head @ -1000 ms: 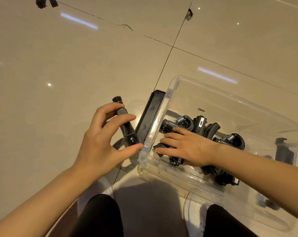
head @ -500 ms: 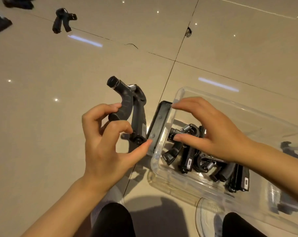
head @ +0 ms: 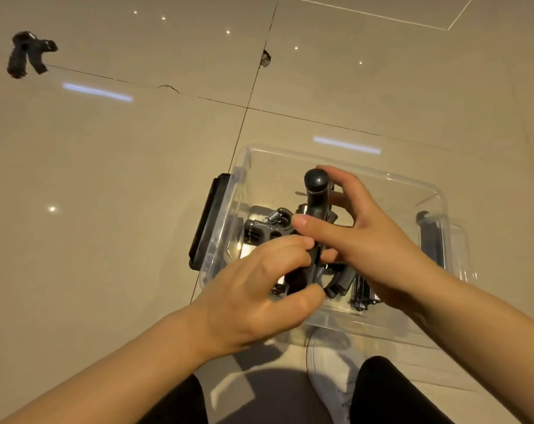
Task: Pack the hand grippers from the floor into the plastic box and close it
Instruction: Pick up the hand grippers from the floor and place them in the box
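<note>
The clear box [head: 382, 185] sits on the floor [head: 106, 240], grippers [head: 268, 229] piled inside. Above it, the left hand [head: 256, 298] and right hand [head: 360, 240] together clasp one gripper [head: 316, 206]. A stray gripper [head: 27, 55] lies well beyond, far left.

Warm, dim overhead lighting; ceiling-lamp glare streaks on glossy floor tiles [head: 106, 209]; soft shadows below, slight motion blur, wide-angle edge bending.
</note>
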The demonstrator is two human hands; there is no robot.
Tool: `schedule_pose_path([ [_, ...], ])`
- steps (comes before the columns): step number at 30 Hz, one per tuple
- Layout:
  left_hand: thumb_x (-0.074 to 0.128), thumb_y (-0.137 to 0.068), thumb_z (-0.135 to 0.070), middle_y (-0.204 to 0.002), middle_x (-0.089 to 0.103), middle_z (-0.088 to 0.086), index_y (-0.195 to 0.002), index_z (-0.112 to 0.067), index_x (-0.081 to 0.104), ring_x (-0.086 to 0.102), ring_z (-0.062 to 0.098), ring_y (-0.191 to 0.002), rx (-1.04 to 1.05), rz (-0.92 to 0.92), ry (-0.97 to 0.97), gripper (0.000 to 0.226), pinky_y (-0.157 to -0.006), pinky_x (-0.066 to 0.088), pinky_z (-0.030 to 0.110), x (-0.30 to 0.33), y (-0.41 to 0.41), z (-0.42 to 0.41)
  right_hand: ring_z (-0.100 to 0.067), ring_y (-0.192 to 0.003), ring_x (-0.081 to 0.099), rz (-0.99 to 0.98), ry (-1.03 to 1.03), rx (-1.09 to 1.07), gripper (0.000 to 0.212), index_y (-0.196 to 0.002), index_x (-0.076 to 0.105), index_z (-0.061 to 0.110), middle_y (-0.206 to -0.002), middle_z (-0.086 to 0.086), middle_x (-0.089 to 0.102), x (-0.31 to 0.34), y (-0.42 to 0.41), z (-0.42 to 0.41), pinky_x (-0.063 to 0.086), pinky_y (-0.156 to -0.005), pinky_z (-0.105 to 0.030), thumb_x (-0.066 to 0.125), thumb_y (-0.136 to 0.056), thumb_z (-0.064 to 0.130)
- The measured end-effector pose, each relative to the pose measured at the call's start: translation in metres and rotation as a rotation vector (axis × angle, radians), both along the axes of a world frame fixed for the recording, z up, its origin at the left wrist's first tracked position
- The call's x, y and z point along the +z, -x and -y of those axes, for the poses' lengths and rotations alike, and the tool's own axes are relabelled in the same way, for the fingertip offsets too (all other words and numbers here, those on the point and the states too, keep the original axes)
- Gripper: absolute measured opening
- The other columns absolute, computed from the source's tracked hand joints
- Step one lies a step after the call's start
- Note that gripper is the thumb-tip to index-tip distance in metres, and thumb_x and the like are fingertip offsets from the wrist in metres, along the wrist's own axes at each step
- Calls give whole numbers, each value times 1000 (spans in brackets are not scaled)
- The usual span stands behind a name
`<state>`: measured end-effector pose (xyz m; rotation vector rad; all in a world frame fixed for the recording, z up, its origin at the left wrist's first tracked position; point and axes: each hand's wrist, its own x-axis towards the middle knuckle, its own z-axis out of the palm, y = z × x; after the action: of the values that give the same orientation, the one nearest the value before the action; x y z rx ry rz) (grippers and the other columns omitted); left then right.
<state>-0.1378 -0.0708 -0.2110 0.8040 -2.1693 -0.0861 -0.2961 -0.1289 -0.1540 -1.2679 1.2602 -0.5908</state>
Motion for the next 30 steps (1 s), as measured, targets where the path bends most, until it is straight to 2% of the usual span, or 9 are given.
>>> schedule_pose_path([
  [3,68,-84,-14,-112,35,10,-108,-12,50,46,28,-112,-29,82,3,30,-100,40,32,-5,8,1,-18,-111,56,1,35,-84,68,-130,40,44,-121,13,47,-13,14,-7,51,-88,-36,75,-74,29],
  [5,68,-84,-30,-115,35,10,-115,-14,49,43,26,-112,-19,116,-46,39,-101,38,35,-10,4,3,-22,-109,56,-77,77,-118,67,-129,39,44,-122,11,46,-22,24,-6,50,-86,-37,76,-75,28],
  [8,56,-85,-54,-129,36,10,-129,-21,44,38,28,-122,180,234,-245,57,-104,34,44,-22,-19,6,-18,-113,48,-316,126,-88,71,-131,36,44,-128,5,38,-29,45,4,45,-92,-35,75,-73,35],
  [12,31,-87,-67,-149,32,5,-136,-24,47,24,27,-138,347,367,-561,67,-106,28,58,-33,-41,6,-13,-105,41,-660,165,10,75,-143,27,36,-140,1,25,-41,67,17,33,-86,-21,70,-81,33],
  [16,30,-87,-68,-151,30,5,-135,-26,50,19,25,-142,330,353,-560,66,-110,22,55,-36,-40,6,-32,-119,48,-923,179,101,71,-145,29,28,-151,-3,12,-61,77,29,40,-96,-33,66,-85,33],
  [19,35,-86,-66,-150,32,8,-131,-23,54,10,29,-144,350,333,-543,65,-111,19,57,-38,-39,6,-42,-101,56,-1045,178,160,64,-142,32,25,-151,-10,6,-68,75,30,46,-91,-40,62,-86,29],
  [26,33,-86,-68,-149,33,7,-130,-24,55,8,32,-144,367,328,-558,66,-109,21,62,-39,-39,5,-40,-87,59,-1147,203,277,60,-138,37,23,-151,-14,9,-81,71,26,52,-74,-39,60,-84,36],
  [28,33,-85,-68,-147,35,7,-128,-24,57,9,32,-144,373,326,-558,65,-107,22,64,-39,-39,5,-38,-81,56,-1204,215,311,57,-135,38,20,-149,-16,12,-86,69,29,47,-65,-35,58,-85,37],
  [30,34,-85,-68,-146,37,7,-126,-24,59,9,31,-144,381,320,-562,65,-106,24,65,-39,-38,5,-35,-89,54,-1310,217,370,54,-134,38,16,-145,-16,18,-95,68,31,40,-62,-33,54,-87,39],
])
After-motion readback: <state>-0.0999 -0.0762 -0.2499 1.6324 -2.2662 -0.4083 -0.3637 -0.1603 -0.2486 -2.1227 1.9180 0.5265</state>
